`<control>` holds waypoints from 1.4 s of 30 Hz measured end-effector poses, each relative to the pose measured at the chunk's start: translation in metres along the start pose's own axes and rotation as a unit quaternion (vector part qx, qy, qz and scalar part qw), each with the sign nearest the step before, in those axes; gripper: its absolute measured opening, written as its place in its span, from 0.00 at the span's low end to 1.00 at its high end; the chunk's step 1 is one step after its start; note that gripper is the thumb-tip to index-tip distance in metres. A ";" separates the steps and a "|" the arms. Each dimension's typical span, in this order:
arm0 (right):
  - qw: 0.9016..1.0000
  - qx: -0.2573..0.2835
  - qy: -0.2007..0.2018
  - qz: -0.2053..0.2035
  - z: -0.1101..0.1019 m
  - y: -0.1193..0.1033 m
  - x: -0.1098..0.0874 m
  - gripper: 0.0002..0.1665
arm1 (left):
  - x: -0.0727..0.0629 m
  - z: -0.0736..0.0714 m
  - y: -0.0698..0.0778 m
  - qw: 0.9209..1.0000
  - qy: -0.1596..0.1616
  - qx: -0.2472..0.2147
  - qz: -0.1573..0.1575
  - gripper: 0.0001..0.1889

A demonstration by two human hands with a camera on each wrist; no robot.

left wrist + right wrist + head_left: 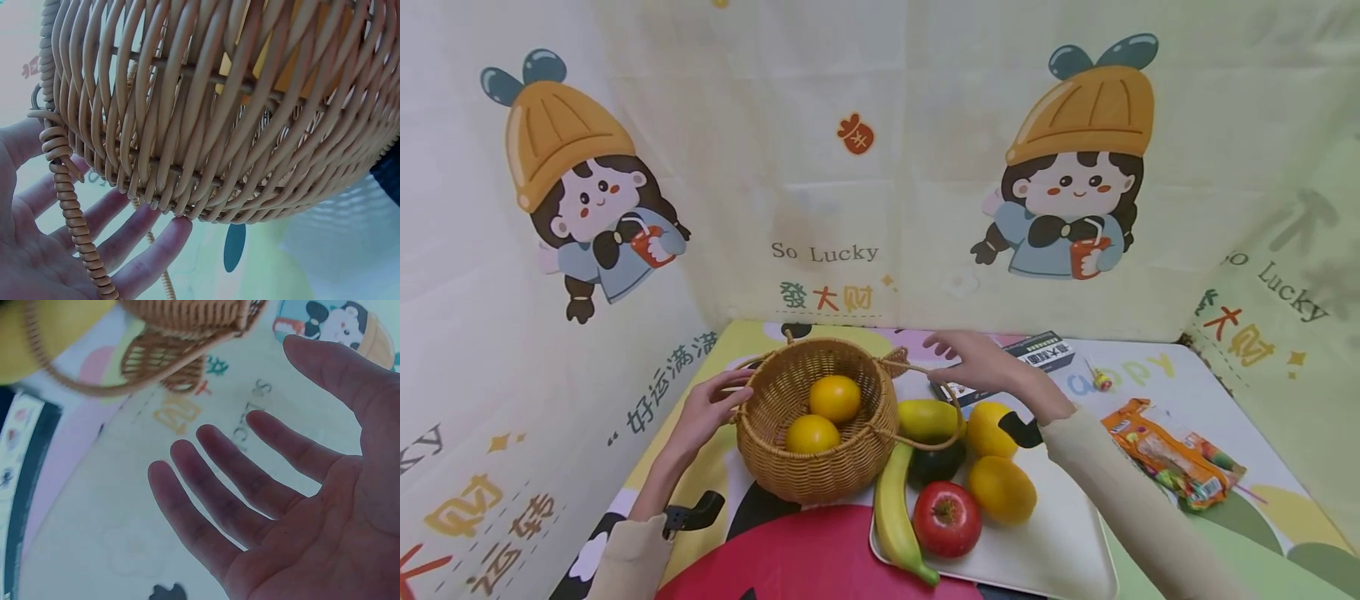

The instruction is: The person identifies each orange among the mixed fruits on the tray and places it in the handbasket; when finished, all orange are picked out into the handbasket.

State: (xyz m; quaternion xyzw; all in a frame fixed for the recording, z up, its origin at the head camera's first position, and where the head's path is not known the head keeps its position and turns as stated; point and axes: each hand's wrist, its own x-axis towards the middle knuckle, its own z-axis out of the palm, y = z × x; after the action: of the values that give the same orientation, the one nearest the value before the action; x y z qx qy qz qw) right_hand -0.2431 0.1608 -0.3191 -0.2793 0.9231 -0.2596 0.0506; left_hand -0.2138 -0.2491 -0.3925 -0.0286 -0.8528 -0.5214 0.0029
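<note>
A brown wicker basket (820, 471) stands left of the middle with two orange-yellow fruits (835, 398) inside. Against its left side lies my left hand (711, 406); in the left wrist view the spread fingers (147, 256) reach under the weave, with a coiled handle (78, 228) crossing the palm. My right hand (973, 364) hovers to the right of the basket, near its other handle (960, 408), which hangs outward over the fruit. Palm and loosely straight fingers (231, 481) show in the right wrist view, holding nothing.
A white tray (1052, 542) carries a banana (892, 508), a red apple (947, 518), orange-yellow fruits (1002, 490), a yellow fruit (927, 419) and a dark green fruit (936, 463). Behind lies a dark box (1045, 352); at right are an orange snack bag (1176, 458) and a small lollipop (1101, 380).
</note>
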 end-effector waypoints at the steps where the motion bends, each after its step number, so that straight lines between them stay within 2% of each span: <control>1: 1.000 0.000 0.001 0.005 0.000 0.003 -0.003 0.28 | 0.000 0.000 0.000 1.000 0.000 0.002 -0.001 0.26; 5: 1.000 -0.021 -0.003 0.021 0.002 0.016 -0.015 0.28 | 0.000 0.000 -0.002 1.000 0.000 0.008 -0.005 0.27; 8: 0.997 -0.052 -0.017 0.048 0.004 0.024 -0.025 0.29 | 0.000 0.000 -0.002 1.000 0.000 0.003 -0.007 0.26; 12: 0.990 -0.093 -0.053 0.096 0.007 0.033 -0.037 0.33 | 0.000 0.001 -0.002 1.000 -0.001 0.004 -0.006 0.26; 15: 0.984 -0.109 -0.076 0.116 0.011 0.040 -0.044 0.34 | -0.001 0.001 -0.002 1.000 0.000 0.010 -0.002 0.26; 24: 0.987 -0.088 -0.079 0.112 0.024 0.056 -0.057 0.31 | -0.004 0.000 0.001 1.000 0.007 0.014 0.005 0.25; 29: 0.986 -0.068 -0.078 0.130 0.032 0.061 -0.061 0.32 | -0.004 0.001 0.002 1.000 0.006 0.013 0.010 0.24; 32: 0.986 -0.062 -0.078 0.136 0.037 0.065 -0.061 0.34 | -0.004 0.001 0.002 1.000 0.005 0.011 0.011 0.25; 40: 0.991 -0.048 -0.059 0.113 0.050 0.073 -0.060 0.41 | -0.003 0.002 0.000 1.000 0.003 0.019 0.007 0.26; 42: 0.990 -0.037 -0.055 0.121 0.054 0.074 -0.059 0.44 | -0.004 0.002 0.000 1.000 0.005 0.023 0.008 0.26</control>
State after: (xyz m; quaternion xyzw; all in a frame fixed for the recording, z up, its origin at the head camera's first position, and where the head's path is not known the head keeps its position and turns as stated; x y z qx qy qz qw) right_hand -0.2163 0.2207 -0.4063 -0.1809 0.9549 -0.2010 0.1223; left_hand -0.2100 -0.2476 -0.3930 -0.0328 -0.8643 -0.5017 0.0117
